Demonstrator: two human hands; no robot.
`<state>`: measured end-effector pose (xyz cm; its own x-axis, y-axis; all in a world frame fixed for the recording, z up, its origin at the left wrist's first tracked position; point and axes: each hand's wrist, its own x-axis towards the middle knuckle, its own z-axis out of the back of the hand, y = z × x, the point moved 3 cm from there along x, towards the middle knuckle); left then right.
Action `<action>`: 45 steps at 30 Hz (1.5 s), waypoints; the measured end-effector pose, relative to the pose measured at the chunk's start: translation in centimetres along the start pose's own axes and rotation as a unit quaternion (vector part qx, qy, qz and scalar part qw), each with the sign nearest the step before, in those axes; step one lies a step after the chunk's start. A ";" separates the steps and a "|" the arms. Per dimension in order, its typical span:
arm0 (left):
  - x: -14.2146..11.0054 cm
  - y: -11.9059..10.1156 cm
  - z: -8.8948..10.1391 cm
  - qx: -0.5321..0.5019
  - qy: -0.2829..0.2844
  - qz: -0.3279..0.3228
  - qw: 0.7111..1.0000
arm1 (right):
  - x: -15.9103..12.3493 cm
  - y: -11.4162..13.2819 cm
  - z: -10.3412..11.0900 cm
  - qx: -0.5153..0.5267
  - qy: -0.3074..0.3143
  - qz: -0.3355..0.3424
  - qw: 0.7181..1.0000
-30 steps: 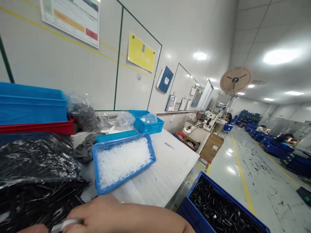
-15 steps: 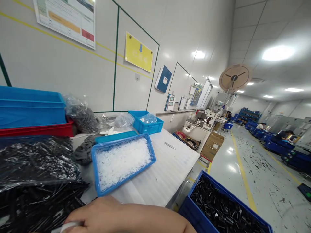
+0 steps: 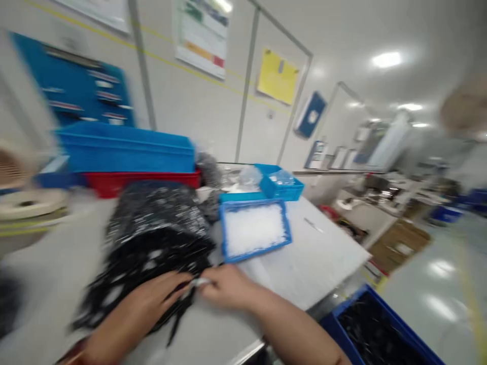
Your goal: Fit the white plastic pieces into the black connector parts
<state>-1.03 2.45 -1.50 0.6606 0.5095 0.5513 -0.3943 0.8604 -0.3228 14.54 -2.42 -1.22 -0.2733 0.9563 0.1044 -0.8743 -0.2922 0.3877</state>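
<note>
The picture is blurred. A black bundle of thin strands in glossy plastic (image 3: 152, 238) lies on the white table (image 3: 319, 268). My left hand (image 3: 148, 299) lies against its near side, with dark strands hanging below it. My right hand (image 3: 228, 286) comes in from the lower right, its fingers around a small white piece (image 3: 200, 282). The fingertips of both hands nearly meet at that piece. Beyond them stands a shallow blue tray of white parts (image 3: 254, 230).
A blue crate of black parts (image 3: 376, 329) stands below the table's front right edge. A long blue crate sits on a red one (image 3: 140, 182) at the back. A small blue crate (image 3: 281, 187), tweezers (image 3: 314, 225) and cardboard boxes (image 3: 399, 246) are to the right.
My view has swung left, putting the black bundle mid-picture. Both hands have moved up from the bottom edge onto the table, and the white piece now sits between them.
</note>
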 end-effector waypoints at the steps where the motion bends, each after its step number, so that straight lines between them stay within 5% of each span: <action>1: -0.2 -0.4 0.2 0.001 0.033 -0.012 0.999 | 0.0 0.1 0.1 0.020 0.001 0.006 1.000; 7: 0.8 -1.2 1.1 -0.013 0.092 0.019 0.995 | 0.6 -0.1 0.6 0.086 0.015 0.008 0.996; 17: 0.6 -1.3 1.6 -0.102 0.078 0.036 0.991 | 0.4 0.4 0.9 0.096 0.014 0.011 0.995; 45: 0.7 -2.0 1.9 -0.113 0.073 0.055 0.989 | 0.3 0.3 1.1 0.016 0.000 -0.024 1.000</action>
<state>-1.01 1.06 1.01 0.7129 0.5814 0.3920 -0.3270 0.7702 -0.5477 14.63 -2.18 -0.04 -0.2310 0.9693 0.0844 -0.8728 -0.2448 0.4223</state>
